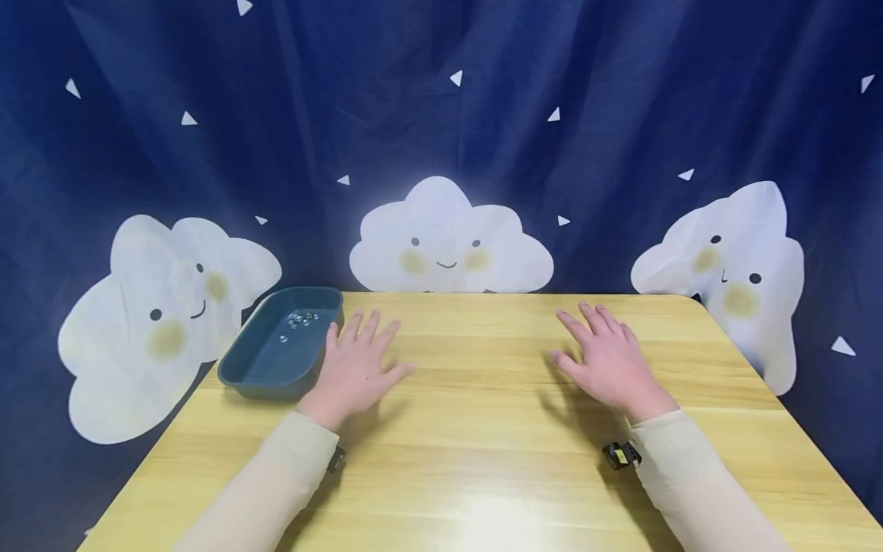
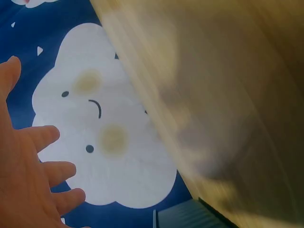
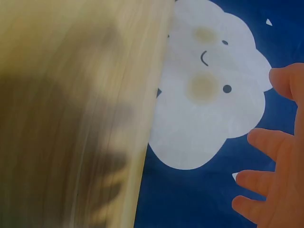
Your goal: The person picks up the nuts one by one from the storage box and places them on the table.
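Note:
In the head view my left hand [image 1: 355,372] hovers over the table with its fingers spread, right beside a dark blue-green plastic basin [image 1: 265,360]. Several small clear glass-like beads [image 1: 300,319] lie on the basin's floor toward its far end. My right hand [image 1: 614,364] is held over the right half of the table, fingers extended and holding nothing. Each wrist view shows straight, parted fingers: the left hand [image 2: 28,166] at the left edge, the right hand [image 3: 280,161] at the right edge. A corner of the basin [image 2: 190,216] shows at the bottom of the left wrist view.
The wooden table [image 1: 483,414] runs back to a dark blue curtain [image 1: 414,92] printed with smiling white clouds [image 1: 448,238] and small white triangles. A small black device [image 1: 621,455] is strapped under the right wrist, another [image 1: 336,460] under the left.

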Available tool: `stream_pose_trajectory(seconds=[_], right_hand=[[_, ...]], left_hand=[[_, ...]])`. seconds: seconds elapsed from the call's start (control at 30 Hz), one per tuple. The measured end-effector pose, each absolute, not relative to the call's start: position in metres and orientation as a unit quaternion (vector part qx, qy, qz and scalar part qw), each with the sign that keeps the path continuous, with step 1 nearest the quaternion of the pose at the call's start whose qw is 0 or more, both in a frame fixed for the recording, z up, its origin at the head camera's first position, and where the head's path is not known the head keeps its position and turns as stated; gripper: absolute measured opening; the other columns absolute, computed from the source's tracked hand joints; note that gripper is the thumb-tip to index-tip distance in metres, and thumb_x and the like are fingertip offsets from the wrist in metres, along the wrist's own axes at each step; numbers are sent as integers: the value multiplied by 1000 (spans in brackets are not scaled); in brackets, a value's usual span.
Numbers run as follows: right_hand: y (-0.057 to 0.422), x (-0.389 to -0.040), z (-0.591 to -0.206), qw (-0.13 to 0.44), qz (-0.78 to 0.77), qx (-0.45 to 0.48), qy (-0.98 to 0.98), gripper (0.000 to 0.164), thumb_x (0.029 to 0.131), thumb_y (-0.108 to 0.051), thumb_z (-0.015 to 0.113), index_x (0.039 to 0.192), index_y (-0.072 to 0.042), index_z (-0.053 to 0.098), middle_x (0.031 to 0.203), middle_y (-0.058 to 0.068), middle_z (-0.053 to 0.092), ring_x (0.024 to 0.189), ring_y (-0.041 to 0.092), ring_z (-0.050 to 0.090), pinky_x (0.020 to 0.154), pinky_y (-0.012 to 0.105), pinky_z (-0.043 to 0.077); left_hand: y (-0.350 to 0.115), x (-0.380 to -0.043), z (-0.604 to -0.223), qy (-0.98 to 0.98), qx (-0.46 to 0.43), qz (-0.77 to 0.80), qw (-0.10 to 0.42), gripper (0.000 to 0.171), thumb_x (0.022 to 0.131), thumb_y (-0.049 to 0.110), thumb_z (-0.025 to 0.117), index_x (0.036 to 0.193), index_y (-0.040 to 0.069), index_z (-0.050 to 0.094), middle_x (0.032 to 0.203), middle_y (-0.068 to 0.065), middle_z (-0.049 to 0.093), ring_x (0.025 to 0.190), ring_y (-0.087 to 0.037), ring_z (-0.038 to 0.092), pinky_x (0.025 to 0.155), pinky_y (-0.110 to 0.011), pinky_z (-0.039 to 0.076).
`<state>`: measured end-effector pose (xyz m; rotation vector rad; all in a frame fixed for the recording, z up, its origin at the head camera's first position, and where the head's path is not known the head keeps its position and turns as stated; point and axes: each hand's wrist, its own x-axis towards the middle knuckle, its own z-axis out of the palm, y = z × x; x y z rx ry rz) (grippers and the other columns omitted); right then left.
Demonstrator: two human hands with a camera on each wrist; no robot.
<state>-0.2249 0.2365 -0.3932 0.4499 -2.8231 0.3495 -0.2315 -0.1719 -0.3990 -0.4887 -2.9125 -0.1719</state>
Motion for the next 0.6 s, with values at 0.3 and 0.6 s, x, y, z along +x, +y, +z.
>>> stream_pose_trajectory(seconds=[0.3,0.6], right_hand=[[236,-224,-394,137,125,162,-969,69,98,-55,54,154,-16,42,160,23,29,146,50,22,107,73,19],[237,-222,-392,144,131,164,-967,70,98,-58,51,154,-17,42,160,24,29,146,50,22,106,73,19]], left_hand=[[-196,-232,-397,-983,-143,-68,97,92,90,84,31,158,22,35,165,-17,22,151,-43,12,111,-72,0],[-230,-232,-393,-982,-148,-52,107,86,94,76,40,157,18,36,164,-20,21,151,-45,11,110,-73,2]])
